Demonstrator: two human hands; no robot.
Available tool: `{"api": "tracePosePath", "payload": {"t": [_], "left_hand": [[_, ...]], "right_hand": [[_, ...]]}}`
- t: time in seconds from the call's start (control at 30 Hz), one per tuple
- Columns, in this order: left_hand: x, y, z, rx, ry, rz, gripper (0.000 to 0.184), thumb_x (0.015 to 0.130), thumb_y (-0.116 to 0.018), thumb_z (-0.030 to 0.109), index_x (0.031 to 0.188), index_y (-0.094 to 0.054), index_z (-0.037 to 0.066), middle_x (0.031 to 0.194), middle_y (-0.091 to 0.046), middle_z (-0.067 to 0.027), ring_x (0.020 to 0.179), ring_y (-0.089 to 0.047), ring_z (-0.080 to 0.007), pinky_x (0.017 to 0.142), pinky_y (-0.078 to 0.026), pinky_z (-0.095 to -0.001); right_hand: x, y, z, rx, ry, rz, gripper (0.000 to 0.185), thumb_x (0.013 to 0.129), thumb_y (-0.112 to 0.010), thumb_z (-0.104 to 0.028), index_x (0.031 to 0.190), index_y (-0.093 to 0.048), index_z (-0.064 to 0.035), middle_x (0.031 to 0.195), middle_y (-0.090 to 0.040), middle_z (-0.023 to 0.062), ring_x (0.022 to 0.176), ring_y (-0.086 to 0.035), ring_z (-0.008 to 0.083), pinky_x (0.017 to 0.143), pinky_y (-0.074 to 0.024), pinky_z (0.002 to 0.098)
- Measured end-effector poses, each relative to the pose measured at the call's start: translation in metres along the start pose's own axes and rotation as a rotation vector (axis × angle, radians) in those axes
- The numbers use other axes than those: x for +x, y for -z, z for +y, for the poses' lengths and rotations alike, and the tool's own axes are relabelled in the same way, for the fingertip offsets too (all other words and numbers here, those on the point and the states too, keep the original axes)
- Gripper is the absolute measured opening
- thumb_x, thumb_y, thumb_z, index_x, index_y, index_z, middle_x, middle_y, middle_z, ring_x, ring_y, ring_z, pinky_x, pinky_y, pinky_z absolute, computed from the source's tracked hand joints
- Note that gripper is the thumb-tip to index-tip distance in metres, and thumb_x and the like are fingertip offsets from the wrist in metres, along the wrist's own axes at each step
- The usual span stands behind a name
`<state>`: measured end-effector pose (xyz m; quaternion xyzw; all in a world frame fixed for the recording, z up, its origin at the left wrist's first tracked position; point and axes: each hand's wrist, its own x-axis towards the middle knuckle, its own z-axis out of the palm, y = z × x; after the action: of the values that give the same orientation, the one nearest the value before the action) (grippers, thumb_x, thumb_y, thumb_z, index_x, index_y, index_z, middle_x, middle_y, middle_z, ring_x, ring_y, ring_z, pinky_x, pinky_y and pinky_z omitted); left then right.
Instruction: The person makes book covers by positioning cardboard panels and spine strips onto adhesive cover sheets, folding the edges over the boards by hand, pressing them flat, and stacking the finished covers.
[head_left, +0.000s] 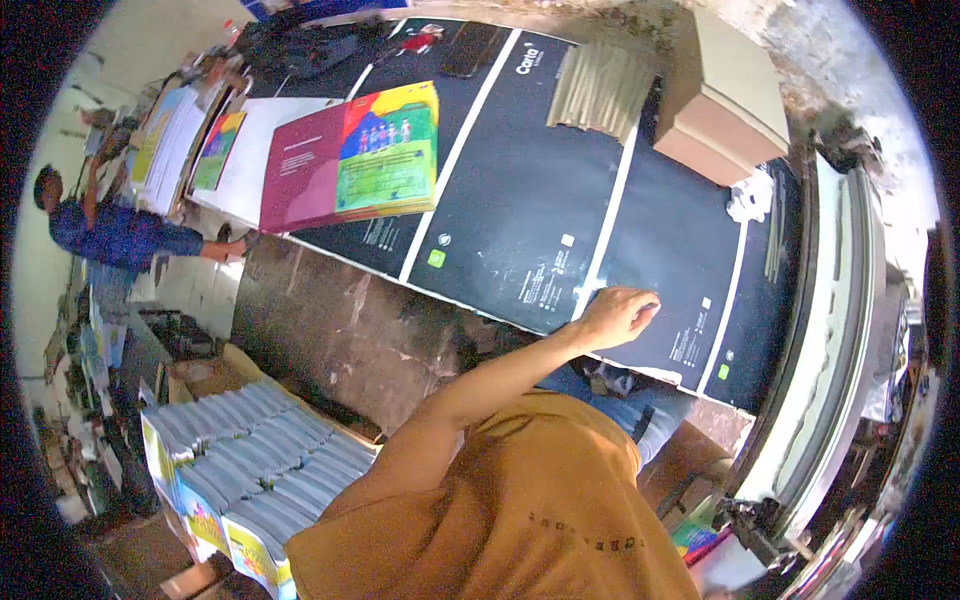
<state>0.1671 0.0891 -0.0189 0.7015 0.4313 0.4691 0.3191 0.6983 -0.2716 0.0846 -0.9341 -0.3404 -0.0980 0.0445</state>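
My left hand point(620, 315) is at the near edge of the table, over a dark printed sheet point(660, 265) with white stripes and small white print. Its fingers are curled in, and I see nothing held in them. Farther left on the same table lies a stack of printed covers point(390, 150), part maroon and part bright yellow, green and blue. My right hand does not show.
Grey-brown strips point(603, 90) and a cardboard box point(725, 100) stand at the far side, with crumpled white material point(750, 195) nearby. A long metal rail point(850, 320) runs along the right. Packed booklets point(250, 450) fill a box lower left. Another person point(120, 230) is far left.
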Motion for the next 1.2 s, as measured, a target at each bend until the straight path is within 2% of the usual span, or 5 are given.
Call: {"api": "tracePosePath", "payload": {"t": [0.37, 0.73, 0.83, 1.0, 1.2], "left_hand": [[0.005, 0.006, -0.002, -0.180, 0.178, -0.176, 0.023, 0.102, -0.064, 0.017, 0.113, -0.071, -0.002, 0.094, -0.074, -0.0078, 0.082, -0.063, -0.0093, 0.071, -0.052, -0.0271], [-0.015, 0.138, 0.015, 0.067, 0.316, -0.067, 0.023, 0.104, -0.060, 0.015, 0.118, -0.068, -0.002, 0.094, -0.065, -0.0024, 0.076, -0.055, -0.0077, 0.067, -0.048, -0.0243], [-0.056, 0.195, -0.008, 0.195, 0.474, 0.037, 0.027, 0.104, -0.061, 0.019, 0.118, -0.066, -0.003, 0.098, -0.064, -0.0034, 0.081, -0.055, -0.0091, 0.068, -0.047, -0.0248], [-0.082, 0.244, 0.040, 0.310, 0.609, 0.065, 0.036, 0.103, -0.063, 0.017, 0.129, -0.063, -0.008, 0.115, -0.070, -0.0145, 0.093, -0.065, -0.0181, 0.078, -0.055, -0.0297], [-0.005, 0.193, 0.026, 0.233, 0.375, -0.043, 0.027, 0.104, -0.060, 0.018, 0.120, -0.066, -0.003, 0.095, -0.065, -0.0029, 0.078, -0.056, -0.0080, 0.069, -0.048, -0.0239]], "right_hand": [[0.207, 0.283, 0.108, -0.376, 0.021, 0.429, 0.050, 0.097, -0.050, -0.007, 0.146, -0.051, -0.0156, 0.094, -0.071, 0.0220, 0.082, -0.071, 0.0389, 0.070, -0.0544, 0.0505], [0.348, 0.154, -0.112, -0.021, 0.624, 0.163, 0.061, 0.089, -0.056, -0.003, 0.144, -0.055, -0.0298, 0.110, -0.071, 0.0222, 0.098, -0.069, 0.0421, 0.089, -0.0554, 0.0465], [0.325, 0.120, -0.167, 0.007, 0.684, -0.102, 0.032, 0.099, -0.058, -0.027, 0.128, -0.068, -0.0145, 0.101, -0.072, 0.0226, 0.092, -0.072, 0.0370, 0.083, -0.0572, 0.0475], [0.361, 0.074, -0.192, 0.442, 0.278, -0.339, 0.074, 0.100, -0.048, -0.066, 0.091, -0.071, 0.0042, 0.053, -0.059, 0.0177, 0.059, -0.068, 0.0343, 0.064, -0.0570, 0.0478], [0.394, 0.020, -0.184, -0.012, 0.519, -0.202, 0.095, 0.092, -0.037, -0.082, 0.158, -0.030, -0.0142, 0.162, -0.029, 0.0197, 0.148, -0.032, 0.0345, 0.118, -0.0323, 0.0500]]}}
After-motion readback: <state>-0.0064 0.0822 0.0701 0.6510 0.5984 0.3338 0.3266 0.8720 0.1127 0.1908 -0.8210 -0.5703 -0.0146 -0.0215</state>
